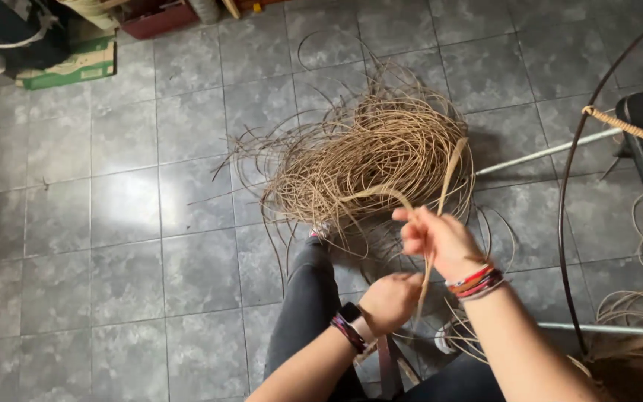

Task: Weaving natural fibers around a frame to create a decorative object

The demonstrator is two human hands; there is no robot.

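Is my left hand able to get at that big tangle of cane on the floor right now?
Probably not at once: the left hand is closed around a cane strand, though nothing lies between it and the tangle of cane.

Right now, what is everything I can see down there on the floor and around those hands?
Rattan strand: one, tan, pinched in both hands.
Tangled rattan pile: one, tan, on the floor ahead.
Floor tiles: many, grey.
Metal hoop frame: one, dark, right side.
Cardboard box: one, green, top left.
Trousered leg: one, black, centre bottom.
Left hand: one, dark watch on wrist, gripping the strand low.
Right hand: one, coloured bracelets on wrist, holding the strand higher.
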